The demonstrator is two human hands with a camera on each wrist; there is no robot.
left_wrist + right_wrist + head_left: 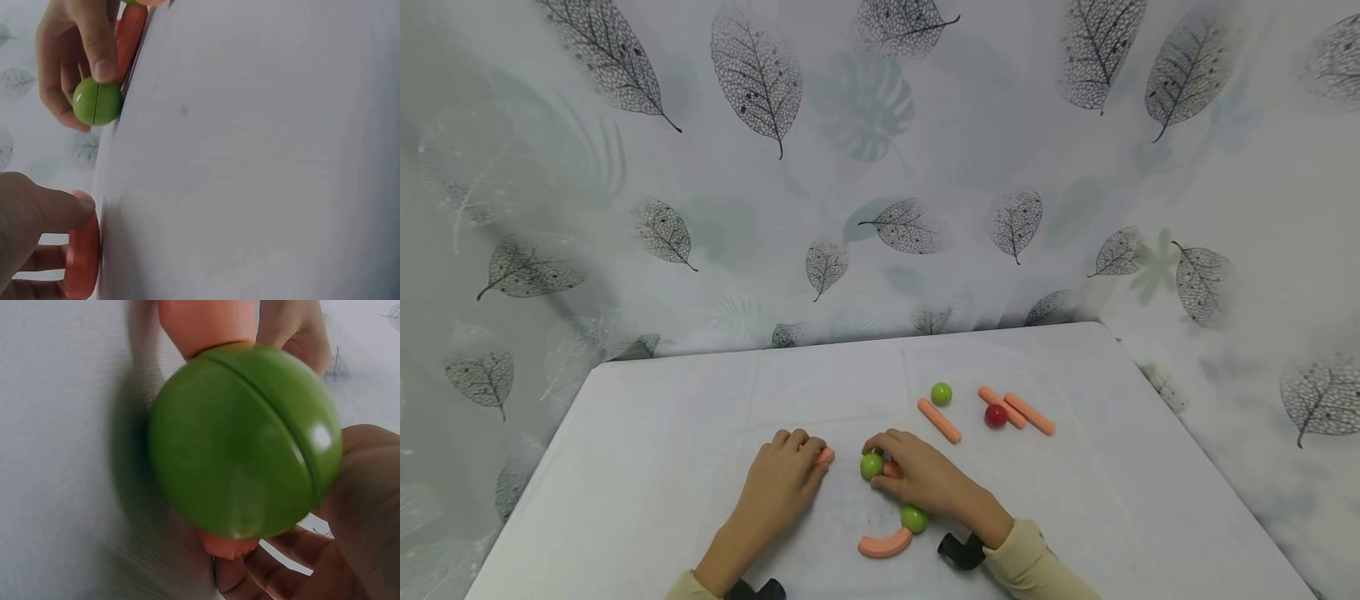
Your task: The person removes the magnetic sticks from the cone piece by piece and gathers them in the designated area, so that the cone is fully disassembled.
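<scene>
My left hand [781,482] pinches an orange-pink piece [82,259] between thumb and fingers, close over the white table; most of it is hidden under the hand in the head view. To the right, my right hand [921,471] holds a green ball [872,466] between thumb and fingertips. An orange piece [892,470] shows between that ball and the palm. Below the right wrist lies a second green ball [240,447], with an orange piece at either side of it in the right wrist view. One of these is a curved piece [883,546] on the near side.
Farther back on the table [662,433] lie a green ball [941,393], an orange stick [938,420], and two more sticks [1030,413] with a red ball [996,416] by them. Black wrist devices [961,552] sit at both wrists. A leaf-patterned curtain [880,167] hangs behind.
</scene>
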